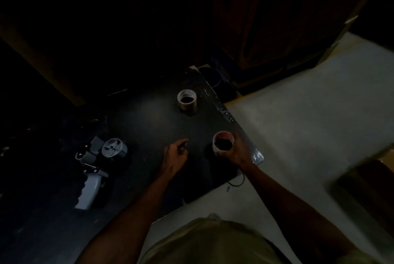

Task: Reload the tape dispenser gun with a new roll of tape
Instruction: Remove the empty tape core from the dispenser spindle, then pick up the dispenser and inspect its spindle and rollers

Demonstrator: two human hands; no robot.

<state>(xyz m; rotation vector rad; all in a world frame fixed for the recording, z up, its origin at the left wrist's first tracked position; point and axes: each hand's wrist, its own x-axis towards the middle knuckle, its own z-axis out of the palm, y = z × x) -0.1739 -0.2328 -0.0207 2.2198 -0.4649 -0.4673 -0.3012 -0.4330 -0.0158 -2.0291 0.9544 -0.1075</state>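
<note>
The scene is very dim. A dark table top [149, 114] serves as the landmark, its right edge wrapped in a shiny clear film [226, 114]. Near that right edge, the right hand [236, 152] grips a tape roll [222, 143] from the side, fingers curled round its outer wall and thumb at its near rim; the roll stands with its open core facing up, and whether it rests on the table top or is held just above it cannot be told. The left hand [177, 152] is over the middle of the table top, just left of that roll, fingers loosely curled, apparently holding nothing, though the dark makes this hard to judge. A second tape roll [187, 100] stands on the table top farther back, core up, well apart from both hands. The tape dispenser gun [96, 167] lies at the table top's left side, its pale handle [88, 191] pointing toward the person and its light spool wheel [114, 148] bare of tape, well apart from the left hand. Beyond the table top's right edge is a pale floor [309, 114]
</note>
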